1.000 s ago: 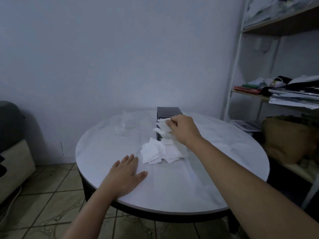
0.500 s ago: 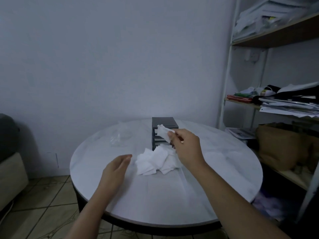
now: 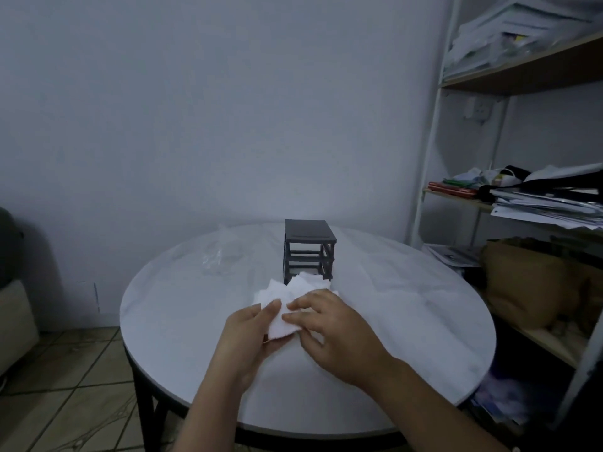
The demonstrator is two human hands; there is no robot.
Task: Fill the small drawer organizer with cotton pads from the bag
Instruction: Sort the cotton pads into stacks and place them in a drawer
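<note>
Left hand [image 3: 247, 334] pinches a white square cotton pad [image 3: 281, 325], thumb on top; right hand [image 3: 332, 334] grips its other edge with curled fingers, over the near middle of the round white desk [image 3: 182, 321]. Crumpled clear plastic bag [image 3: 218, 256]: far-left edge. Loose pile of white cotton pads [image 3: 295, 287] touches the front of the dark grey drawer organizer [image 3: 308, 247], which stands upright toward the far edge.

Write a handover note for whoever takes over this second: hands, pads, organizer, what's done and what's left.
Hands: left hand and right hand both pinch one cotton pad over the table.
A pile of loose pads lies right in front of the organizer; the clear bag sits to its left.
Done: pads out on the table.
Left: organizer slots look empty, so load them.
</note>
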